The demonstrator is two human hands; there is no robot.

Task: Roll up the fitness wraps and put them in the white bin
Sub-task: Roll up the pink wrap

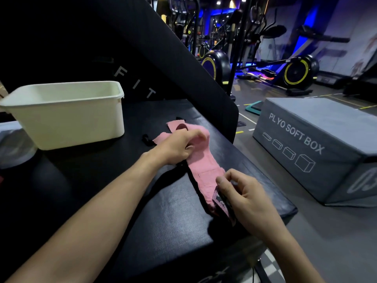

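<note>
A pink fitness wrap (206, 176) lies stretched out on the black padded bench (163, 211). My right hand (242, 197) pinches its near end, where a dark label strip is folded over. My left hand (179, 145) grips the wrap's far part, bunching the fabric. More pink fabric (176, 125) and a black loop (146, 138) lie beyond my left hand; whether they belong to a second wrap I cannot tell. The white bin (67, 127) stands on the bench at the far left; its inside is out of sight from here.
The bench's raised black backrest (163, 58) rises behind the wrap. A grey plyo soft box (318, 148) sits on the floor to the right, past the bench edge. Exercise bikes (297, 72) and other gym machines fill the background.
</note>
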